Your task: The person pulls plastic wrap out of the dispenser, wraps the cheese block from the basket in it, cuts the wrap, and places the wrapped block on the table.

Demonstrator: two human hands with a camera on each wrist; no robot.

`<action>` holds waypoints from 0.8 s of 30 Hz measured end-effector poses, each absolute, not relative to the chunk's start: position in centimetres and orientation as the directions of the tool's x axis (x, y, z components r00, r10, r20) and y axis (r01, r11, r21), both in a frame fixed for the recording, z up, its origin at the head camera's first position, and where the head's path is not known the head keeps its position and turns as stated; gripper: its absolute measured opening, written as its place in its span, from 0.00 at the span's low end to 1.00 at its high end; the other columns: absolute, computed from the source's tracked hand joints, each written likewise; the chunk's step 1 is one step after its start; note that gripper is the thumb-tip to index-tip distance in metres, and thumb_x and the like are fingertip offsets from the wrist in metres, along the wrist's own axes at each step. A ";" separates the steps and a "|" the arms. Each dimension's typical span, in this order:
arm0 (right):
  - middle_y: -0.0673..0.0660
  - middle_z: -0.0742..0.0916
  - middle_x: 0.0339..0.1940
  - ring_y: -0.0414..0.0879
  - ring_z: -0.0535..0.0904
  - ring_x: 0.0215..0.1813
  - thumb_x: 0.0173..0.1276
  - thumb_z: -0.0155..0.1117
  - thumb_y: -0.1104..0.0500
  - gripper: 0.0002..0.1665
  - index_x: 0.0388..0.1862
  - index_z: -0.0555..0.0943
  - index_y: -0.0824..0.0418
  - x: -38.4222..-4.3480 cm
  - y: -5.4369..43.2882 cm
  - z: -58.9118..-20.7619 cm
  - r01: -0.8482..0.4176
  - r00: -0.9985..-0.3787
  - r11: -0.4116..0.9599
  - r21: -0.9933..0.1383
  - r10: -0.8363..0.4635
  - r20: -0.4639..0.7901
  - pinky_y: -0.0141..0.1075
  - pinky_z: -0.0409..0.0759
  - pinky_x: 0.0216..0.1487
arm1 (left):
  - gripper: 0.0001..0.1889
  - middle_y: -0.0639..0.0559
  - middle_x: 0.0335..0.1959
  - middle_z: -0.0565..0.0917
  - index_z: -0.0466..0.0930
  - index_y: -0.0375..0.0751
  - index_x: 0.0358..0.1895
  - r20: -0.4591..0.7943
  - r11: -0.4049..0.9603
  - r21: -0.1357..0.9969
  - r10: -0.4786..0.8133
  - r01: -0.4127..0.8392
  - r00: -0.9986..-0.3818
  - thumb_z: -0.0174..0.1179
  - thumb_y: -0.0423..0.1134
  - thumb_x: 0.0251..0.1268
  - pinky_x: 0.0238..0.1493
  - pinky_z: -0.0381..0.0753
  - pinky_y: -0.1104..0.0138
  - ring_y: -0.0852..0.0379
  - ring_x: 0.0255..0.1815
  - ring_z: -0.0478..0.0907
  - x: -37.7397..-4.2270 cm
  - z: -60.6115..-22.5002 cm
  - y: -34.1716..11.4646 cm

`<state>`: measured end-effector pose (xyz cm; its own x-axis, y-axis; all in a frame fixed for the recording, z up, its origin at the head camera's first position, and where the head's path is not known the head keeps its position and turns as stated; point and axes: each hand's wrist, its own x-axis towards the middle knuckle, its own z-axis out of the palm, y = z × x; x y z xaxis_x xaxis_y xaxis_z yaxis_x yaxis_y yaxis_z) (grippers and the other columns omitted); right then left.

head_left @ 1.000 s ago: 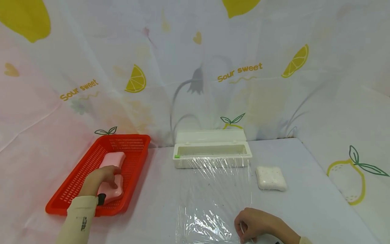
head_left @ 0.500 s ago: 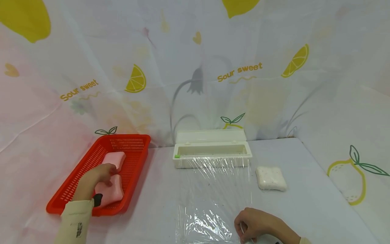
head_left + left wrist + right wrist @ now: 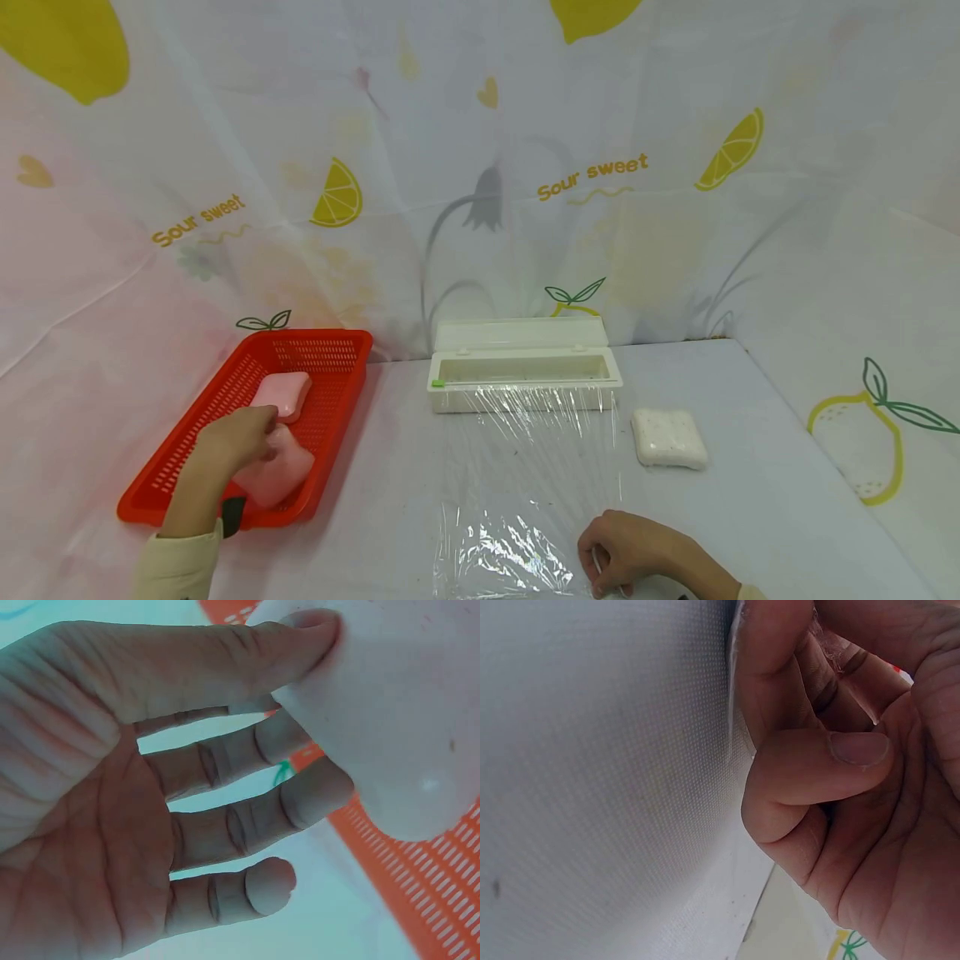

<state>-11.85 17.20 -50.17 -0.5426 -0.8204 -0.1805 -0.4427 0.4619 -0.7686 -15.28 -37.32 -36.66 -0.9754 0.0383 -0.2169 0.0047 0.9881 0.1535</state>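
Note:
My left hand (image 3: 228,446) pinches a corner of a pink pillow-shaped block (image 3: 281,473) over the red basket (image 3: 341,454). In the left wrist view the thumb presses on this pale block (image 3: 405,712) while the fingers lie behind it. A second pink block (image 3: 288,387) rests farther back in the basket. My right hand (image 3: 626,550), its fingers curled, holds the near right corner of a sheet of cling film (image 3: 525,492) low over the table. Crumpled film shows between the right fingers (image 3: 780,769) in the right wrist view.
The film runs from a white cling film dispenser (image 3: 525,400) at the back, its lid raised and a green slider at its left end. To the right of the film lies a white pillow-shaped block (image 3: 669,439). Printed cloth (image 3: 480,167) forms the backdrop behind the table.
My left hand has shifted slightly toward me and left, and the pink block it pinches now stands tilted. My right hand and the film stay in place.

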 end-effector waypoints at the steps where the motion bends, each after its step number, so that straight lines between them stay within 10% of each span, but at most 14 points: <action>1: 0.36 0.75 0.10 0.26 0.70 0.10 0.48 0.79 0.63 0.14 0.21 0.80 0.52 -11.8 17.2 -50.2 -0.444 -0.543 0.461 -0.768 -0.821 -0.179 0.28 0.74 0.16 | 0.22 0.40 0.38 0.81 0.76 0.28 0.49 -0.191 0.990 0.138 0.039 0.013 -0.981 0.72 0.34 0.53 0.41 0.79 0.46 0.44 0.37 0.76 -15.0 -36.6 -37.2; 24: 0.35 0.75 0.11 0.26 0.69 0.10 0.49 0.79 0.63 0.14 0.21 0.79 0.52 -11.9 17.2 -50.4 -0.458 -0.539 0.465 -0.758 -0.823 -0.179 0.27 0.74 0.18 | 0.18 0.49 0.22 0.73 0.77 0.36 0.44 0.287 0.993 0.111 -0.064 -0.033 -0.956 0.72 0.39 0.53 0.16 0.68 0.62 0.53 0.18 0.63 -8.8 -31.9 -30.4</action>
<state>-11.89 17.21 -50.45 -0.5386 -0.8233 -0.1794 -0.4579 0.4647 -0.7579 -8.75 -30.39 -31.92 -0.9558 -0.0637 0.2872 -0.0328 0.9933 0.1111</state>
